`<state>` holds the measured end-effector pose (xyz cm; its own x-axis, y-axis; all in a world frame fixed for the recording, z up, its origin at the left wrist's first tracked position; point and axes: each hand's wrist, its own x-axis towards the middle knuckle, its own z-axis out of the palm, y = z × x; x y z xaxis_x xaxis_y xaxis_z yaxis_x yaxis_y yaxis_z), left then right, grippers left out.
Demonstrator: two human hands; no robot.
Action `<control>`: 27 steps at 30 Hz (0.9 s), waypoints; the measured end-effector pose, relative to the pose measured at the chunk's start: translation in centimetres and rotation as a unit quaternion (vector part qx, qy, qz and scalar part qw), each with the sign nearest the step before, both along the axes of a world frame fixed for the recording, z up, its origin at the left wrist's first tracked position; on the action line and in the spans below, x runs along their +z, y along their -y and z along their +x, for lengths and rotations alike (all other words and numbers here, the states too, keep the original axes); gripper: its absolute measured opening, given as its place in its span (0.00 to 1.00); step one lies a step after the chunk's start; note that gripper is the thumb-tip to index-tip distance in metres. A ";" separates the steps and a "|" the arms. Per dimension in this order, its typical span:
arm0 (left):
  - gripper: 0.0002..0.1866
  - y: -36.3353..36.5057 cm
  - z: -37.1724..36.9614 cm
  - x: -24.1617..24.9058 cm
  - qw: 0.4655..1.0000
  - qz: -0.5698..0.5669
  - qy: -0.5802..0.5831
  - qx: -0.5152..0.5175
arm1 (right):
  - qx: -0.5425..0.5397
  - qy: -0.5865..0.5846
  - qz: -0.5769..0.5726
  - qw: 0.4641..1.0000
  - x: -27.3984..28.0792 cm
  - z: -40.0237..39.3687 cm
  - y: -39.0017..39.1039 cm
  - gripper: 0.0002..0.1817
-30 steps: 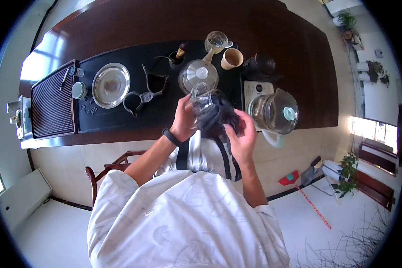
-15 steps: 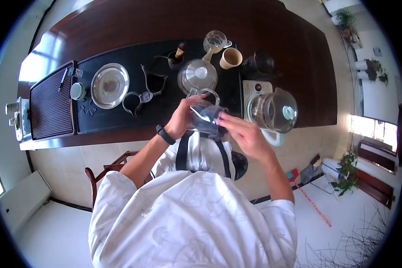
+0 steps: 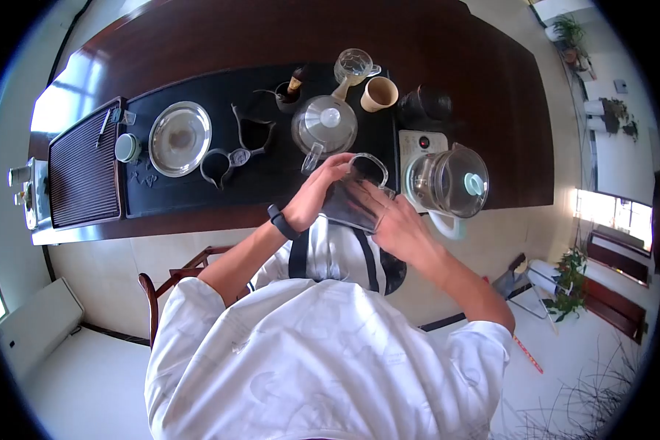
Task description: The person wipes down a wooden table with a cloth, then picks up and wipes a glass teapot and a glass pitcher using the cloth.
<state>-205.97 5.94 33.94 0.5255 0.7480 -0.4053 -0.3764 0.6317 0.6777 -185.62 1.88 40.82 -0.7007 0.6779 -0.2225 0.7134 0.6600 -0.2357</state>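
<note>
A clear glass pitcher [image 3: 350, 207] is held between my two hands at the table's front edge, its round rim or handle showing at the top. My left hand [image 3: 317, 194] wraps its left side, a dark band on the wrist. My right hand [image 3: 396, 222] presses on it from the right, fingers lying along the glass; part of its grip is hidden. Just beyond stands a glass teapot [image 3: 325, 126] with a metallic-looking lid. To the right, a glass kettle [image 3: 447, 183] with a pale green handle sits on a heating base [image 3: 411, 144].
On the black tray [image 3: 176, 198] are a metal plate [image 3: 192, 163], a small lidded jar [image 3: 127, 148], dark holders [image 3: 216, 169] and a brush [image 3: 296, 81] in a pot. Behind stand a glass mug [image 3: 353, 64], a paper cup [image 3: 379, 95] and a dark vessel [image 3: 424, 107]. A slatted tray [image 3: 86, 183] lies left.
The glass pitcher has turned and shifted slightly right in my hands. My left hand moved a little right, while my right hand came lower and lies farther along the glass.
</note>
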 end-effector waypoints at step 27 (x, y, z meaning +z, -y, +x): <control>0.48 1.5 -0.3 7.0 0.871 0.450 -0.180 -0.083 | -0.264 -0.478 -0.281 0.789 -1.4 -0.6 6.8 0.24</control>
<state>-206.31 4.45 40.90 0.6164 0.7741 0.1443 0.0086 -0.1898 0.9818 -186.20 -4.91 39.42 -0.3831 0.9140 -0.1337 0.1736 -0.0709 -0.9823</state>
